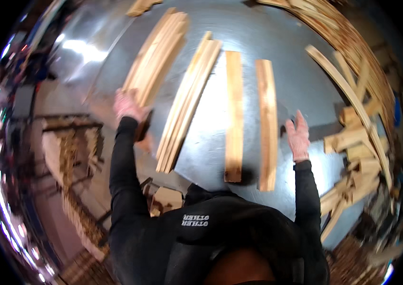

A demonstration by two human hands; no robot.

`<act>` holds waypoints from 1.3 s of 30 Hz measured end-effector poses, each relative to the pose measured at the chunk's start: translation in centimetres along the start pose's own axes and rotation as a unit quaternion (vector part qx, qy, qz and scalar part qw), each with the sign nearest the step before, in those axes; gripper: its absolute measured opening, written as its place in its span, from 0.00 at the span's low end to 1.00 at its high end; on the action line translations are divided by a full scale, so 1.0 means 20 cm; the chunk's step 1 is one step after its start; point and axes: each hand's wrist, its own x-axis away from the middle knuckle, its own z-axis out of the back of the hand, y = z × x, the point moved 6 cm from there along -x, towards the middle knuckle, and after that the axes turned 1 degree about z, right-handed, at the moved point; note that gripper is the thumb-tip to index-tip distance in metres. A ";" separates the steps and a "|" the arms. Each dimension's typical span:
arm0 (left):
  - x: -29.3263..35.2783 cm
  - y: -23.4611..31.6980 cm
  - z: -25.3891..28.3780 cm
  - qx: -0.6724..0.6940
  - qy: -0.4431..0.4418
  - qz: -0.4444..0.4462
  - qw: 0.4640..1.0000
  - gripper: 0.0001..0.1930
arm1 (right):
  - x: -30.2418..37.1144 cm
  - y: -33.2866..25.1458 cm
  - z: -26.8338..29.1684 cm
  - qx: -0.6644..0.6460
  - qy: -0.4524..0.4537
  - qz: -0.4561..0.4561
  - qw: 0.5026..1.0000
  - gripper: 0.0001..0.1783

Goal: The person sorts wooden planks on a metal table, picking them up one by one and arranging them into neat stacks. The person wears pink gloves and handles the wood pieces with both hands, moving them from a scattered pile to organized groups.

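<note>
My left hand (129, 107), in a pale pink glove, grips the near end of a stack of wooden strips (158, 54) at the metal table's left side. Part of its fingers is hidden against the wood. To the right of that stack lies a narrower bundle of wooden strips (189, 104), slightly slanted. Two single boards come after it: a pale board (234, 114) and a browner board (267, 123), side by side with a gap between them. My right hand (298, 135), also gloved, hovers right of the browner board with its fingers apart and nothing in it.
A long curved-looking strip (353, 97) lies along the right of the metal table (289, 80), beside a jumbled pile of short offcuts (360, 178). Long stacked lumber (339, 31) lines the far right rim. Racked wood pieces (68, 175) stand on the floor at left.
</note>
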 end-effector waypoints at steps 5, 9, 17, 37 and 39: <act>-0.02 -0.11 -0.06 0.052 0.016 -0.030 0.998 0.57 | -0.26 -0.22 0.33 0.281 0.033 0.113 0.952 0.33; -0.12 -0.08 -0.07 0.040 -0.058 0.028 0.997 0.59 | -0.61 -0.05 0.64 0.422 0.073 0.094 0.899 0.33; -0.17 0.08 0.07 -0.222 -0.157 0.135 0.953 0.59 | -1.30 0.22 0.82 0.460 0.053 0.098 0.881 0.55; 0.64 2.25 0.16 0.701 -0.230 -0.123 0.664 0.34 | -0.28 0.17 0.37 0.261 -0.287 0.018 0.921 0.31; 0.74 2.40 0.18 0.645 -0.235 -0.177 0.705 0.34 | 0.02 0.11 0.30 0.249 -0.381 0.028 0.890 0.31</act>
